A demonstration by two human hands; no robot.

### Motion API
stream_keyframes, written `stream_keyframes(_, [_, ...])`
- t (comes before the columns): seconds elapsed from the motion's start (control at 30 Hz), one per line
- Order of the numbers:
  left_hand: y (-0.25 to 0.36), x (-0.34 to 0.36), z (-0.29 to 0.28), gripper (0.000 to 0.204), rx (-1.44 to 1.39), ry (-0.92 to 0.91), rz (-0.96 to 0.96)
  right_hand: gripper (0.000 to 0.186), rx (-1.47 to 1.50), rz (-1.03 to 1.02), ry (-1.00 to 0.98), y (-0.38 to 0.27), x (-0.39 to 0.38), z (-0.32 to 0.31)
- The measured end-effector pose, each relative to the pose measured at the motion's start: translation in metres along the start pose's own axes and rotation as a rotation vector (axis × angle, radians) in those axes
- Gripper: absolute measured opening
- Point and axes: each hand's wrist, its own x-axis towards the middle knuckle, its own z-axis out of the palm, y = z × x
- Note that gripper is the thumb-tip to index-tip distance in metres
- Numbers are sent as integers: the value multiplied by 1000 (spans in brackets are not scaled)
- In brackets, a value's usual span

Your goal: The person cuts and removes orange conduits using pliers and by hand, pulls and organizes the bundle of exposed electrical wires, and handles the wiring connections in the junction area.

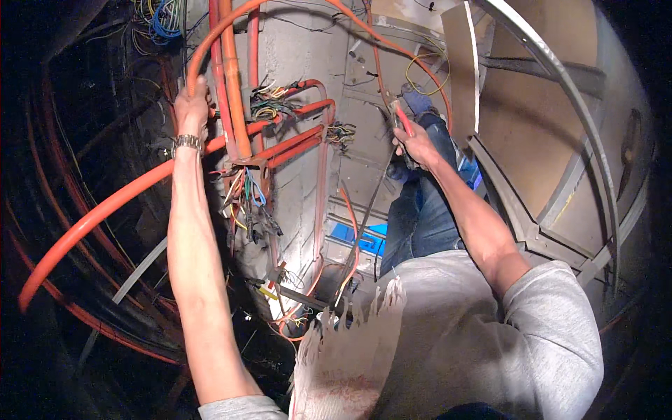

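Rough grey concrete forms the wall [294,63] of a dim, cramped space, and on the right a smooth tan panel [518,164] is bordered by bent metal strips. Upward from the left hand [191,108], a long orange conduit [203,52] is curved to the top edge, its skin smooth and slightly glossy. It is judged best guided in one even bend, because a sharp fold could crease the tube. Close beside it, straight upright conduits [238,105] are seen, round and stiff-looking, above a small wire-filled box. Lower down, a blue case [371,243] with a hard, plastic-looking surface is partly hidden by a denim-clad leg.

The left grip is wrapped firmly around the conduit; whether the tube continues below the fingers cannot be told. The right grip, well apart from it, is closed around a red-handled tool [402,119] held in front of the legs. Its slim metal head is pointed upward and away; contact with anything cannot be confirmed. A steady wrist and clear space around the head seem advisable. Finest of all, thin multicoloured wires [269,105] are splayed in loose tufts, easily snagged if the conduit is dragged across them.
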Motion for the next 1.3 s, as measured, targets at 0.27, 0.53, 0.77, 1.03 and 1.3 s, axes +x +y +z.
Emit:
stream_keyframes(0.27, [41,-43,38,53,-341,151,-151,42,25,-11,-16,21,7,-5])
stream_keyframes(0.53, [42,-33,34,70,-84,219,-148,39,65,-94,-22,19,2,-10])
stream_keyframes(0.77, [41,-25,36,79,85,217,-101,47,10,-71,-40,5,-16,-20])
stream_keyframes(1.03, [96,-35,44,90,427,26,172,53,77,-58,-64,-5,-19,-14])
stream_keyframes(1.3, [83,-92,11,85,458,-53,399,48,-69,-154,-115,-3,-15,-7])
